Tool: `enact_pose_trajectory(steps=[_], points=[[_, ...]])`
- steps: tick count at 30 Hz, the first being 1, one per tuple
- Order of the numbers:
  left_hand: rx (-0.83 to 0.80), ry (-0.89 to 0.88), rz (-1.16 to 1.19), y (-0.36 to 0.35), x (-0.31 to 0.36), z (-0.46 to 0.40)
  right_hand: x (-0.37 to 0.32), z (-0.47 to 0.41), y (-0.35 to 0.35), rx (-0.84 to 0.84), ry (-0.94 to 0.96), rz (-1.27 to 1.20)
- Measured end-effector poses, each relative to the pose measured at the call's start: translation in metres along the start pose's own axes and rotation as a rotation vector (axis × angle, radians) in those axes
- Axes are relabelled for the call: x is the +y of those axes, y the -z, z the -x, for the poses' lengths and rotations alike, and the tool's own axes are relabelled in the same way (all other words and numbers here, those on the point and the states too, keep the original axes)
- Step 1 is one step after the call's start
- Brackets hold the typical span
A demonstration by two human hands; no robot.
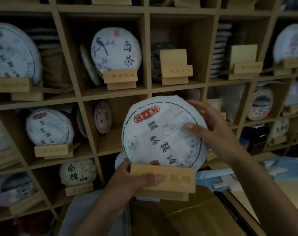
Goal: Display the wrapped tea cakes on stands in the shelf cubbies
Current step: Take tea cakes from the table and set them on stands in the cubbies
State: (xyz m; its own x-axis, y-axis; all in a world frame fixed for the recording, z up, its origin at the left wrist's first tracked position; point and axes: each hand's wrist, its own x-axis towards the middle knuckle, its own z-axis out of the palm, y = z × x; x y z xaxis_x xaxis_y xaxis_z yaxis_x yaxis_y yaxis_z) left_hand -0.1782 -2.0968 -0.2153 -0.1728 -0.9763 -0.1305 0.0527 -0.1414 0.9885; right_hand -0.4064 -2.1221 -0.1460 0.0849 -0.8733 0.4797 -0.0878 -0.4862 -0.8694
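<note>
Wooden shelf cubbies [148, 92] filled the wall. Near the camera, a wrapped tea cake [161, 133] leaned upright on its stand [163, 180] — the left hand [127, 183] gripped the stand, the right hand [211, 126] steadied the cake's edge with loosely spread fingers, likely to keep it seated. An empty stand [176, 68] waited above.

tea cake [163, 133]: matt, creased white paper wrap | stand [163, 180]: pale smooth wood | shelf [114, 95]: seemingly matt wood
</note>
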Motion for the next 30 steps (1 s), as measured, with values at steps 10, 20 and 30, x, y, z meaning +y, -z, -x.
enact_pose_trajectory(steps=[10, 20, 30], points=[[0.023, 0.018, 0.012, 0.0, -0.007, 0.01, 0.012, 0.005, -0.024, 0.044, 0.004, -0.156], [0.047, -0.026, 0.02, -0.005, -0.004, 0.009, 0.012, 0.014, -0.02, 0.094, 0.018, -0.054], [-0.004, 0.01, -0.017, -0.007, -0.006, 0.012, -0.046, -0.038, 0.001, -0.383, -0.073, 0.063]])
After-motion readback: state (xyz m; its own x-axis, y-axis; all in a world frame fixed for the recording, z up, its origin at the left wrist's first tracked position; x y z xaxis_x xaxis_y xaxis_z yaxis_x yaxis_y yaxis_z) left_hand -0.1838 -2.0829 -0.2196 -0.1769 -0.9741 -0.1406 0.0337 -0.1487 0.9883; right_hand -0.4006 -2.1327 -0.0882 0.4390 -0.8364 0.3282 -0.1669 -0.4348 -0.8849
